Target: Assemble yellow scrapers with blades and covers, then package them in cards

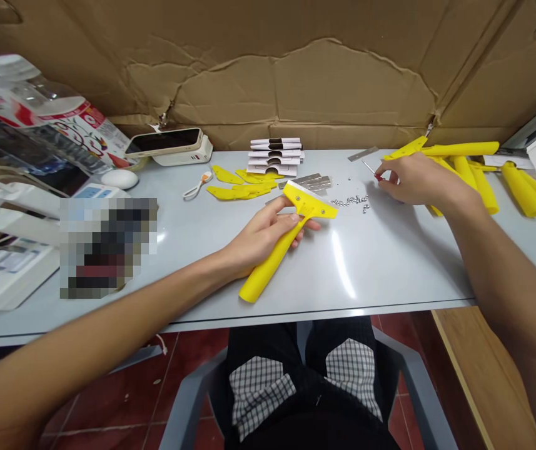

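The yellow scraper (272,262) lies in the fingers (289,224) of the left hand (258,234), the nearer hand by far. These fingers are closed round its neck, thumb on top and the others curled beneath. Its long axis slants: the rounded handle end runs back toward the person and a little left of the fingers, while the wide head sits just beyond them, up and to the right, set crosswise to the handle. Two screw heads (323,212) show on its upper face.

The fingers (380,170) of the right hand (413,178) are pinched almost together on a thin metal tool (369,167), whose tip points left and away from the person. From these fingers the scraper's head lies to the left and somewhat nearer the person, well apart from the tool tip. Loose small screws (354,200) lie on the bench (380,269) between the two, and flat metal blades (317,182) lie just beyond the left fingers. More yellow handles (483,187) lie beside and beyond the right fingers.
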Tool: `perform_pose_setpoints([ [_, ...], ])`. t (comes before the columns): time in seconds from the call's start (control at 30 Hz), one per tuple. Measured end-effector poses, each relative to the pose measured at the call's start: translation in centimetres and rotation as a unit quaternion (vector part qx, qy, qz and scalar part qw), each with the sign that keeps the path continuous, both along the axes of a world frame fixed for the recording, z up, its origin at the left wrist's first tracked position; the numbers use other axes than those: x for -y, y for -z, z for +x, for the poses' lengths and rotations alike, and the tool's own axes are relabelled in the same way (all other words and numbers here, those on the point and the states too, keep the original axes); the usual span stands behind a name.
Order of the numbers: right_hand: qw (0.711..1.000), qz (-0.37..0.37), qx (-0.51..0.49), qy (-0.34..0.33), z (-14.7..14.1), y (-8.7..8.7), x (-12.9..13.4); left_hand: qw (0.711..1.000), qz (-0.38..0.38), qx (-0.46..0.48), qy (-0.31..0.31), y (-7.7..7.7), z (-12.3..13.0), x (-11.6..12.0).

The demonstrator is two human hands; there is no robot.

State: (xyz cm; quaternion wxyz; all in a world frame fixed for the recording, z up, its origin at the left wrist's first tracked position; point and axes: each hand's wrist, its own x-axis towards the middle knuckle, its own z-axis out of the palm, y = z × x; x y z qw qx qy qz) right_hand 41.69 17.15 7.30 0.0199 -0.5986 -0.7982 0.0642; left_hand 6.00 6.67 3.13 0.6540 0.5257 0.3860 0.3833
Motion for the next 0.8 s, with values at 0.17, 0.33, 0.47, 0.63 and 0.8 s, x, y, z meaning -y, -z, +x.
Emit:
perform_pose_setpoints([
  [0.17,0.998,-0.020,0.049,0.046,-1.1,-0.3,0.1,1.000,-0.012,-0.007,-0.014,-0.3,0.1,0.2],
  [0.33,0.997,-0.022,0.050,0.050,-0.8,0.0,-0.4,0.999,-0.009,-0.007,-0.030,-0.4,0.0,0.3],
  [0.47,0.997,-0.017,0.056,0.053,-1.0,-0.2,-0.2,0.998,0.015,0.007,-0.054,-0.1,-0.4,-0.2],
  [0.63,0.997,-0.016,0.057,0.055,-1.2,-0.4,0.2,0.996,0.003,0.027,-0.087,0.2,-0.5,-0.9],
  [0.8,0.997,-0.017,0.055,0.052,-1.2,-0.4,0.2,0.993,0.012,0.008,-0.115,0.2,-0.4,-1.1],
])
